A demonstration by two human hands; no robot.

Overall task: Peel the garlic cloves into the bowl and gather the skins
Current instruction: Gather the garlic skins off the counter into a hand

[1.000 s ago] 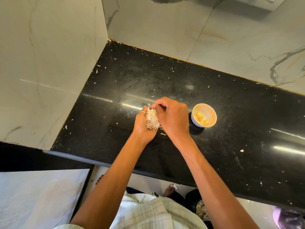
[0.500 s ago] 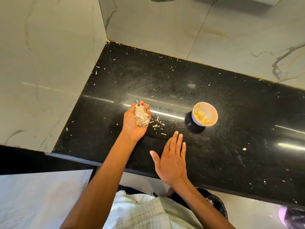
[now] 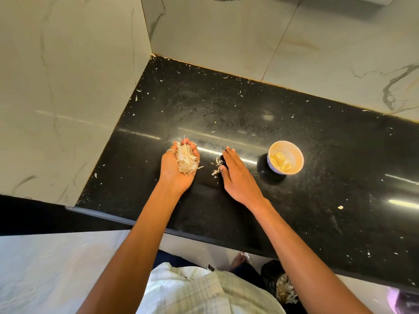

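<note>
Papery pale garlic skins (image 3: 187,159) lie in the left hand (image 3: 175,172), its grip curled round them; the right hand (image 3: 238,177), grip flat and apart, should sweep loose skin scraps (image 3: 217,167) leftward lightly.

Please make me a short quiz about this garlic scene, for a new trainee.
1. True or false: the bowl holds peeled cloves.
2. Which hand cups the garlic skins? A. left B. right C. neither
3. Fill in: loose scraps lie on the counter by the thumb of the ____ hand.
Key: 1 true; 2 A, the left hand; 3 the right hand.
</note>
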